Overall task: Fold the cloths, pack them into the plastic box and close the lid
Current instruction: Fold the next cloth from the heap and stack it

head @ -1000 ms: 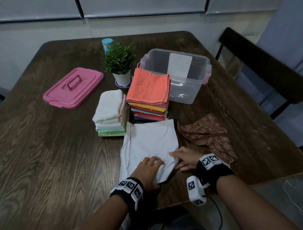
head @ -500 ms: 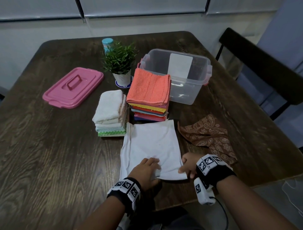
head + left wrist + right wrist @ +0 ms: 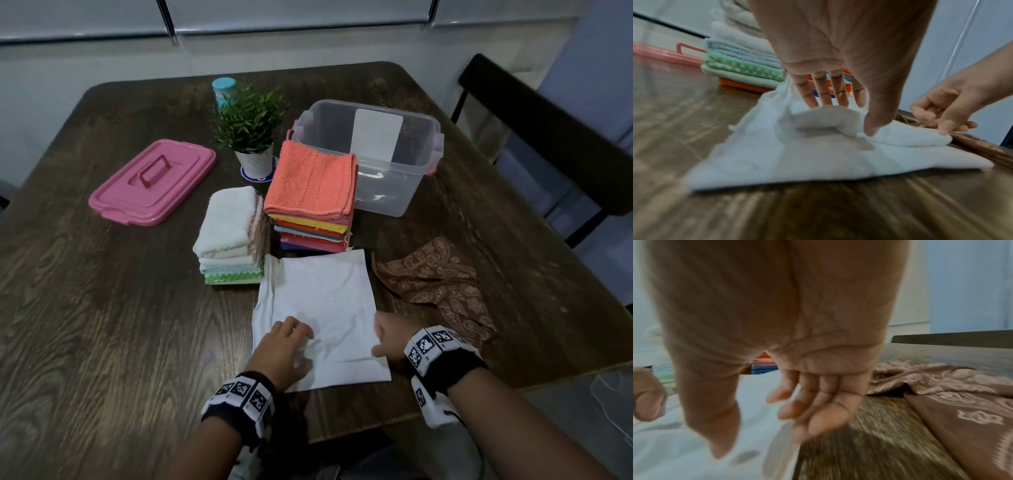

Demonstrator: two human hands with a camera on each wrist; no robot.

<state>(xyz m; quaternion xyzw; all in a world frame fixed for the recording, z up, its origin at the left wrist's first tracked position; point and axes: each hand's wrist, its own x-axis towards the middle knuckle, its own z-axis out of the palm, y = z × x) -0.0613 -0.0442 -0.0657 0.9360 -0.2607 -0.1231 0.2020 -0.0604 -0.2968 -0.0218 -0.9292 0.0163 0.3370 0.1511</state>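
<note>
White cloth (image 3: 318, 308) lies flat under your hands, part-folded, near edge rumpled. Your left hand (image 3: 282, 349) pinches a raised fold of it between thumb and fingers. Your right hand (image 3: 390, 337) hovers at its right edge, fingers loose, gripping nothing. Judged step: folding. Next: carry that fold across squarely. Beyond your fingertips: stacked cloths (image 3: 310, 195), open plastic box (image 3: 370, 156).

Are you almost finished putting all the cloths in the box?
Not yet. Two stacks of folded cloths already sit on the table. The left hand and right hand are working on the white cloth; the left hand has a grip on a raised fold. The brown patterned cloth lies unfolded. The plastic box holds no cloths, and its pink lid lies apart.
</note>
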